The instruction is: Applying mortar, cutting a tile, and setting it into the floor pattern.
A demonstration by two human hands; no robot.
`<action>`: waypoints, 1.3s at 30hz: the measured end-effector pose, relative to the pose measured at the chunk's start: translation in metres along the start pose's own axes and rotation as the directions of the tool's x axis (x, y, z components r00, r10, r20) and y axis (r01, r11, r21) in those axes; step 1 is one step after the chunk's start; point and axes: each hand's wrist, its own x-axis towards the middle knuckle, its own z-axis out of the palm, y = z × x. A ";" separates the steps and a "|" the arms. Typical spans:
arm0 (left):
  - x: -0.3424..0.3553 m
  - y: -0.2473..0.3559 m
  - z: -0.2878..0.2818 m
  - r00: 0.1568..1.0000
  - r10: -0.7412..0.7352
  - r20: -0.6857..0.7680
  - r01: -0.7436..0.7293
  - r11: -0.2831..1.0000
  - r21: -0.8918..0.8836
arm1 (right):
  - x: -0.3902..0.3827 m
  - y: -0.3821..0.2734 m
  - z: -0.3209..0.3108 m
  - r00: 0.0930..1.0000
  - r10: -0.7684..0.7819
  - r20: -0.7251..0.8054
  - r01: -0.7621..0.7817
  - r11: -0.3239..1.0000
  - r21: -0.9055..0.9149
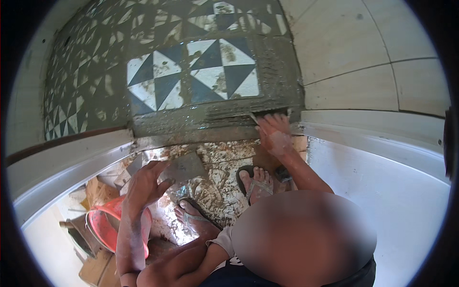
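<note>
left arm (pixel 129 241) raised, bent at the wrist, left hand (pixel 147 185) held with fingers loosely curved and thumb apart. right arm (pixel 305 168) reaches forward, slanting inward, right hand (pixel 274 134) back up, fingers bent in a grip.

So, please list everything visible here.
Patterned tiles: two cleaner, many smeared, white and dark, top
Mortar: one bed, grey, around tiles
Wall tiles: several, cream, upper right
Frame rails: two, white, either side
Bucket: one, red, lower left
Cardboard: several, brown, lower left
Flat piece: one, grey, near middle
Flat tool: one, colour unclear, near middle
Sandals: two, grey straps, lower middle
Feet: two, sandalled
Left hand: one, open, left
Right hand: one, on flat tool
</note>
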 end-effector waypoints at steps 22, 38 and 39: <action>0.001 0.011 -0.006 0.999 -0.029 -0.013 0.029 0.999 -0.013 | -0.023 0.013 -0.011 0.992 0.094 -0.081 -0.098 0.994 -0.045; -0.009 0.005 -0.003 0.998 -0.055 -0.010 0.055 0.998 0.034 | 0.017 0.031 -0.008 0.997 0.030 -0.071 -0.034 0.998 -0.056; -0.008 0.005 -0.003 0.998 -0.067 -0.016 0.068 0.997 0.032 | 0.017 0.030 -0.008 0.995 0.021 -0.096 -0.026 0.999 -0.045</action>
